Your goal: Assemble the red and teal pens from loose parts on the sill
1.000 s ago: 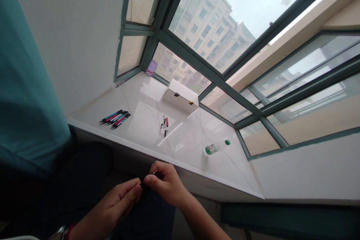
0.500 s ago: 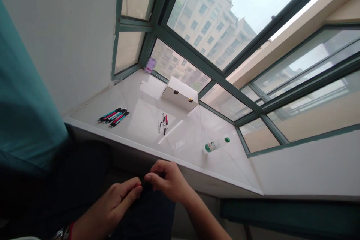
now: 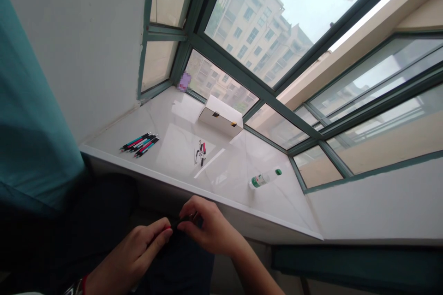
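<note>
Both my hands meet low in the view, just below the front edge of the white window sill (image 3: pixel 221 175). My left hand (image 3: pixel 138 251) pinches one end of a small dark pen (image 3: pixel 180 223) with a red bit at its tip. My right hand (image 3: pixel 207 226) curls its fingers round the other end. The pen is mostly hidden by my fingers. On the sill a bundle of several coloured pens (image 3: pixel 139 142) lies at the left. A few loose pen parts (image 3: pixel 200 151) lie near the middle.
A white cardboard box (image 3: pixel 221 119) stands at the back of the sill against the window frame. A clear plastic bottle with a green cap (image 3: pixel 265 178) lies on its side at the right. A teal curtain (image 3: pixel 31 124) hangs at the left.
My two hands have drawn closer together on the pen. The view has shifted slightly; nothing on the sill has moved.
</note>
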`<state>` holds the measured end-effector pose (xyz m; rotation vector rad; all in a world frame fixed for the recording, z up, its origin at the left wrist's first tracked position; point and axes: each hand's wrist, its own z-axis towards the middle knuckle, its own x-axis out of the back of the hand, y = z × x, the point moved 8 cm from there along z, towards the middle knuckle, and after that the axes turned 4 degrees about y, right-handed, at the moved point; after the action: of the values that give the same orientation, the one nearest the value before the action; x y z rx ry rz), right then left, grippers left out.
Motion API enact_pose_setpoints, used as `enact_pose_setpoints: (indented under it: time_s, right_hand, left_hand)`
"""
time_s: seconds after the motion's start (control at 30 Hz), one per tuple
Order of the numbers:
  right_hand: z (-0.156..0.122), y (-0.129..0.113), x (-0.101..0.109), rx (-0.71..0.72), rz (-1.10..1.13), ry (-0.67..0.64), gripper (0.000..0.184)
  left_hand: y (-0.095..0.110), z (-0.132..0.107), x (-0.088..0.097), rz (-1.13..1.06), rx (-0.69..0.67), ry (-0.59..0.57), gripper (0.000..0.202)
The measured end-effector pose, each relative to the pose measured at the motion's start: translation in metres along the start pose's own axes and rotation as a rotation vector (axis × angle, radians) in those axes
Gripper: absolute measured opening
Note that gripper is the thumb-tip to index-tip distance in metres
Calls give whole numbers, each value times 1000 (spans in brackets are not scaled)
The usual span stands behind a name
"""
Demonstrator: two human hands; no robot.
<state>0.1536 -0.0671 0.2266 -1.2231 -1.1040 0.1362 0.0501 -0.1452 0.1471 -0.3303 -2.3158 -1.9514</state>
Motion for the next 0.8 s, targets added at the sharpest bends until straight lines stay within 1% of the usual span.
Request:
enact_pose_setpoints:
  time_s: [0.07, 0.1, 0.13, 0.2, 0.33, 0.5, 0.57, 0.67, 0.73, 0.8]
  right_hand:
    - [0, -3, -1, 4, 29, -9, 32]
    - [-1, -3, -2, -3, 32, -20, 35]
    - [-1, -1, -4, -12, 28, -34, 34]
    - [-1, 3, -9, -20, 5, -57, 25]
    - [0, 2, -10, 25, -30, -47, 15]
    - [1, -12, -5, 110, -28, -41, 11]
    - [2, -8, -4, 78, -20, -8, 13]
    - [2, 11, -6, -66, 40, 38, 21]
    - [1, 24, -12, -161, 104, 11, 27]
    - [0, 30, -17, -202, 146, -25, 31]
  left_hand:
    - [0, 0, 1, -7, 13, -3, 37]
    - [0, -1, 1, -10, 17, -13, 38]
    - [0, -1, 1, -12, 19, -23, 38]
    - [2, -1, 1, -14, 16, -35, 38]
    - [4, -2, 1, -13, 11, -37, 41]
    - [2, -1, 1, -74, 22, 55, 43]
    - [2, -1, 2, -93, 26, 95, 44]
    - [8, 1, 6, -80, 12, 131, 44]
    - [15, 2, 8, -59, -19, 117, 41]
    - [20, 3, 7, -36, -39, 58, 38]
